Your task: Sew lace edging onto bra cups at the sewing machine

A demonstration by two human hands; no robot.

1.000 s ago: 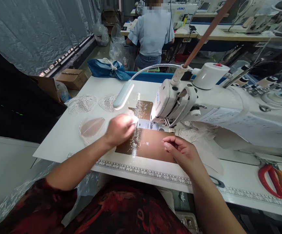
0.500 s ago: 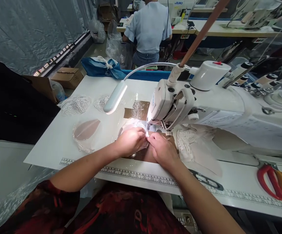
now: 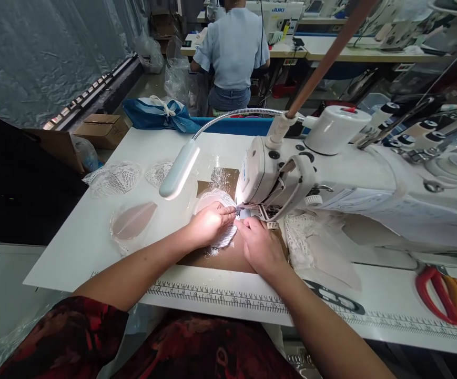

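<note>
Under sewing machine head point(image 3: 275, 168), on brown plate, my left hand point(image 3: 208, 223) and right hand point(image 3: 262, 247) both press white lace piece point(image 3: 220, 202); fingertips of each pinched together on its edge right by needle. Lamp point(image 3: 179, 168) above left hand. Padded cup point(image 3: 131, 221) lies well left, red scissors point(image 3: 435, 287) far right

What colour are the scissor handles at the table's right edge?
Red and orange handles on the scissors, clearest in the head view, lying apart from both hands.
</note>
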